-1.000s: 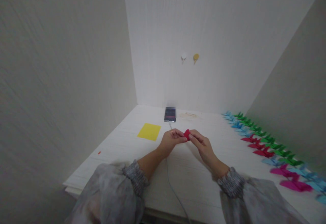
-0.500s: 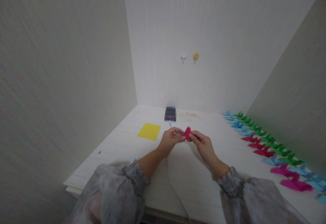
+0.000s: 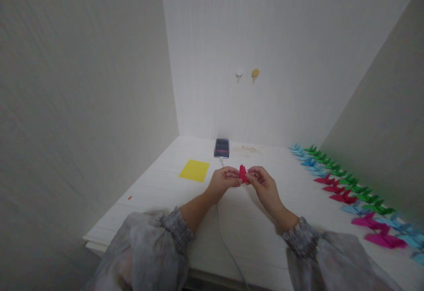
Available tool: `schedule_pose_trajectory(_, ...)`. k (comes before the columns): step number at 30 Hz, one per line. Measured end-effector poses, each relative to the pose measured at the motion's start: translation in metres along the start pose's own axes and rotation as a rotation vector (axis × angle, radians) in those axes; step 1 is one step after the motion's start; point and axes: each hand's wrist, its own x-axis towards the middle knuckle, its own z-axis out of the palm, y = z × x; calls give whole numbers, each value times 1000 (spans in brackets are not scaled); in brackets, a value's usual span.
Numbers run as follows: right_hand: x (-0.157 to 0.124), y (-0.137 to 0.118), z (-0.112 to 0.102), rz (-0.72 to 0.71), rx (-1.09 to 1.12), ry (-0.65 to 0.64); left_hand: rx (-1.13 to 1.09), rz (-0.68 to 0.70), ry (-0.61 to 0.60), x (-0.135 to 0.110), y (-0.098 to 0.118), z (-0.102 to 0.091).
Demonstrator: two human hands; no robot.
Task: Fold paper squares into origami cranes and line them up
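A small folded piece of red paper [image 3: 243, 174] is held up between my two hands above the white table. My left hand [image 3: 223, 183] pinches its left side between thumb and fingers. On the other side, my right hand [image 3: 264, 186] grips the right edge, thumb and index finger together. The paper's upper end shows several narrow points; its lower part is partly covered by my fingertips. A flat yellow paper square [image 3: 194, 170] lies on the table to the left of my left hand.
A phone [image 3: 221, 148] stands against the back wall, its cable [image 3: 228, 249] running beneath my hands to the front edge. Folded paper cranes in rows, such as a green one [image 3: 382, 208], line the right side. A tiny orange bit [image 3: 129, 198] lies at left. Two hooks [image 3: 255, 73] hang on the wall.
The red paper has turned a little, its pointed end now more upright and slightly further left. My right hand's fingers have shifted on it; my left hand stays nearly in place.
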Motion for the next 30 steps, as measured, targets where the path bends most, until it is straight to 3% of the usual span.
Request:
schedule_pose_trajectory(10, -3, 8, -5, -46, -46, -105, -107, -23, -15, 2, 0, -3)
schedule_pose_trajectory(17, -4, -5, -7, -36, -4, -227, -95, -29, -47, 1, 0, -3)
schedule_pose_trajectory(24, -3, -1, -9, 51, 136, -242, -29, -10, -53, 2, 0, -4)
schedule_pose_trajectory(30, -2, 3, -9, 36, 174, -224, 21, 40, -82, 1, 1, -5)
